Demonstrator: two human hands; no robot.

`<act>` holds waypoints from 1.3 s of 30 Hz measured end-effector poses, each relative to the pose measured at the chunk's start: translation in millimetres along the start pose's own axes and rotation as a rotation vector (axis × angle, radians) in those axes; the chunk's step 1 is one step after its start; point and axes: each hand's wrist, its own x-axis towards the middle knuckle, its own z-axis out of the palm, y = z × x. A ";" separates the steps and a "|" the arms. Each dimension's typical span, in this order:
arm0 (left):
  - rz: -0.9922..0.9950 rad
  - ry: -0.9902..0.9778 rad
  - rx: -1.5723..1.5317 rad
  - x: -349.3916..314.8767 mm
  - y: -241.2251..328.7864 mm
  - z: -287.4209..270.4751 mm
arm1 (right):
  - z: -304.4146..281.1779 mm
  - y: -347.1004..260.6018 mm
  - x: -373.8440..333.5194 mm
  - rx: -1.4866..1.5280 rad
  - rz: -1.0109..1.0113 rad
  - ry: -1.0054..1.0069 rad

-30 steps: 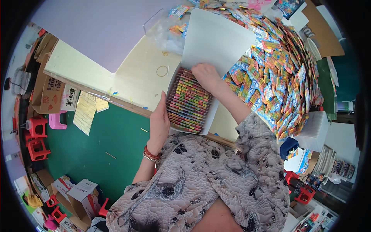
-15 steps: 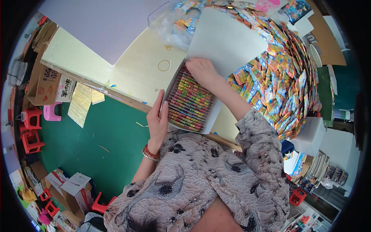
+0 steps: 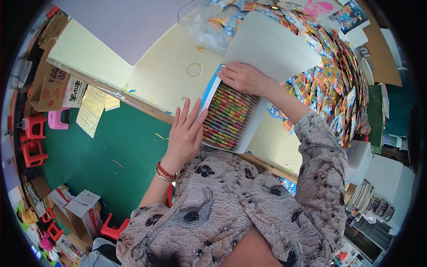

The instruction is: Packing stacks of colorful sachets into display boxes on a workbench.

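A white cardboard box (image 3: pixel 247 133) with its lid (image 3: pixel 271 46) folded back is filled with rows of thin, colourful packets (image 3: pixel 227 113). It sits tilted at the table's near edge, against my front. My left hand (image 3: pixel 184 133) lies along the box's left side, fingers stretched and spread, fingertips near a blue-edged side flap (image 3: pixel 213 84). At the far end my right hand (image 3: pixel 242 79) has its fingers bent together over the flap's far corner; the thumb is hidden. My right forearm crosses the box's right side.
A big heap of colourful small packets (image 3: pixel 329 84) covers the right of the table (image 3: pixel 164 58). Beyond the box lie a clear plastic bag (image 3: pixel 202 33) and a rubber band (image 3: pixel 194 70). A grey-lilac sheet (image 3: pixel 115 26) lies far left. Red stools (image 3: pixel 34 153) and cartons (image 3: pixel 82 209) stand on the green floor.
The blue-edged side flap now shows along the box's left side. My left hand has moved up and spread its fingers. My right hand has shifted slightly right, its elbow farther out.
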 end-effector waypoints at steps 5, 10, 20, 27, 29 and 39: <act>-0.008 -0.021 -0.017 -1.6 -3.6 3.1 | -8.4 -1.1 5.1 -0.028 0.021 -0.158; -0.334 0.123 -0.574 1.9 -4.7 26.6 | -17.7 1.6 19.3 0.016 0.030 -0.246; -0.681 0.158 -0.928 6.3 4.9 22.5 | -6.2 15.3 97.0 0.885 0.151 -0.689; -0.521 0.166 -0.805 -3.1 3.4 27.6 | -4.3 47.6 85.2 0.293 0.074 -0.594; -0.487 0.146 -0.792 -0.5 3.6 27.6 | -6.0 46.6 75.1 0.085 -0.043 -0.437; -0.447 0.022 -0.778 28.0 -15.6 30.2 | -99.7 -29.8 -53.8 0.796 0.346 -0.524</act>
